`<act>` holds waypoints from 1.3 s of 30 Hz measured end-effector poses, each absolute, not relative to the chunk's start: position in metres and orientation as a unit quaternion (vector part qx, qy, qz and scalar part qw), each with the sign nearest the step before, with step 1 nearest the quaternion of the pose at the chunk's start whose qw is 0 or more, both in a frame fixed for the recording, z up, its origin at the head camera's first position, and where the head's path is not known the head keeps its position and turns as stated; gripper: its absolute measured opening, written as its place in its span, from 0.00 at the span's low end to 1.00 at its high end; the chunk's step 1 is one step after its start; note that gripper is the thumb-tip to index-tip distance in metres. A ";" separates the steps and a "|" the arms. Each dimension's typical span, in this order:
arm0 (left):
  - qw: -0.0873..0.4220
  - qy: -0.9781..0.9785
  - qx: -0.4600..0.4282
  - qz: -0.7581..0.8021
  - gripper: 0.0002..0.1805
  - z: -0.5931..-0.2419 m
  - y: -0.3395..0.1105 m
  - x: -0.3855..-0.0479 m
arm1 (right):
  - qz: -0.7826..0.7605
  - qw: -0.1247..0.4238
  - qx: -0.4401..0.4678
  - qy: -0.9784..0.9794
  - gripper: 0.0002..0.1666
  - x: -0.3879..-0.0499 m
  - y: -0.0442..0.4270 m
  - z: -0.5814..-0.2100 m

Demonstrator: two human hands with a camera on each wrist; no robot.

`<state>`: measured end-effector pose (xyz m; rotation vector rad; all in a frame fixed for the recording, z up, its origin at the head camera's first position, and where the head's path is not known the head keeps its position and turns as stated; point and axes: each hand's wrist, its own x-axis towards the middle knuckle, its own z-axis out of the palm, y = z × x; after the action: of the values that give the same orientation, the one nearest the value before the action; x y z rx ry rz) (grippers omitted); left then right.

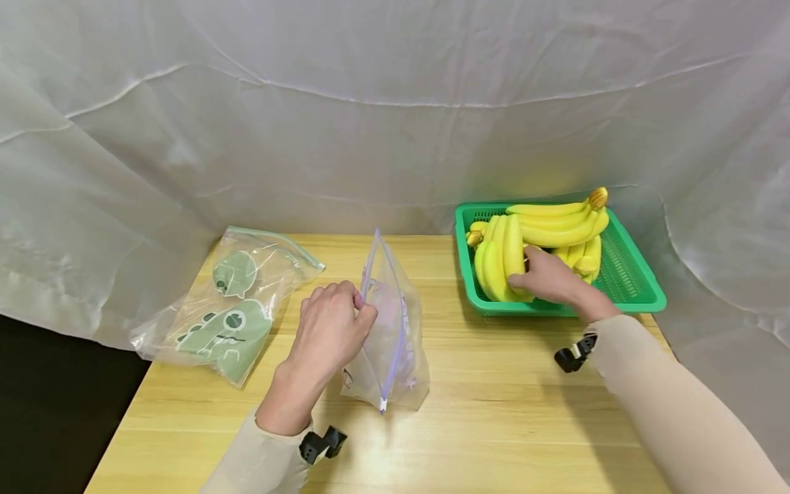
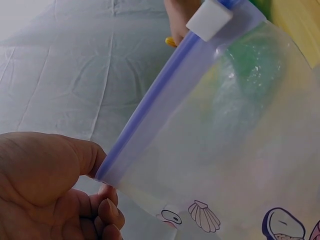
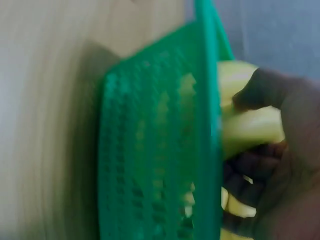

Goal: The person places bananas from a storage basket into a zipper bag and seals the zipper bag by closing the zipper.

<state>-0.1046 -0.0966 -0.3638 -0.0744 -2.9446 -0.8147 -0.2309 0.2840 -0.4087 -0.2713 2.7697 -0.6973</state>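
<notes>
My left hand [image 1: 333,326] pinches the purple zip edge of a clear slider bag [image 1: 410,357] between thumb and fingers. The bag stands on the table with its mouth parted, and its white slider [image 2: 210,19] is at the end away from that hand. Shell and eye drawings show on its side in the left wrist view. At the right, my right hand [image 1: 551,276] reaches into a green basket [image 1: 465,274] and grips a bunch of yellow bananas [image 1: 494,257]. In the blurred right wrist view, the thumb lies over one banana [image 3: 252,125] with fingers below.
More banana bunches [image 1: 555,226] lie in the basket behind and beside the gripped one. A second clear bag [image 1: 247,336] with green dinosaur prints and a green zip lies flat at the left of the wooden table [image 1: 481,412]. Grey cloth [image 1: 395,151] hangs around the back and sides.
</notes>
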 end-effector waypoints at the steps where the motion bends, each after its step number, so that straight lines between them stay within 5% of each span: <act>1: 0.042 -0.963 -0.024 -0.266 0.07 -0.364 -0.097 -0.104 | -0.257 0.139 -0.087 0.952 0.32 -0.231 0.289 -0.407; 5: 0.038 -0.963 -0.022 -0.267 0.07 -0.363 -0.098 -0.104 | -0.288 0.127 -0.047 0.948 0.41 -0.232 0.303 -0.409; 9: 0.037 -0.963 -0.019 -0.268 0.06 -0.363 -0.101 -0.104 | -0.265 0.054 -0.025 0.962 0.44 -0.226 0.297 -0.417; 17: 0.036 -0.963 -0.020 -0.268 0.07 -0.363 -0.101 -0.106 | -0.172 -0.122 -0.028 0.977 0.17 -0.214 0.285 -0.433; 20: 0.045 -0.964 -0.022 -0.260 0.06 -0.364 -0.102 -0.107 | -0.140 -0.109 -0.028 0.984 0.16 -0.213 0.283 -0.435; 28: 0.189 -0.961 -0.114 -0.168 0.10 -0.378 -0.107 -0.111 | -0.106 -0.042 0.000 0.994 0.49 -0.216 0.269 -0.434; 32: 0.234 -0.949 -0.146 -0.155 0.10 -0.381 -0.110 -0.114 | -0.107 -0.044 0.014 0.993 0.51 -0.217 0.264 -0.435; 39: 0.227 -0.952 -0.135 -0.152 0.13 -0.377 -0.117 -0.117 | -0.105 -0.034 0.036 0.993 0.50 -0.223 0.264 -0.440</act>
<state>-0.1174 -0.1172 -0.3768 -0.3733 -2.6243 -0.4202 -0.2229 0.2635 -0.4403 0.1167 3.1906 -0.3375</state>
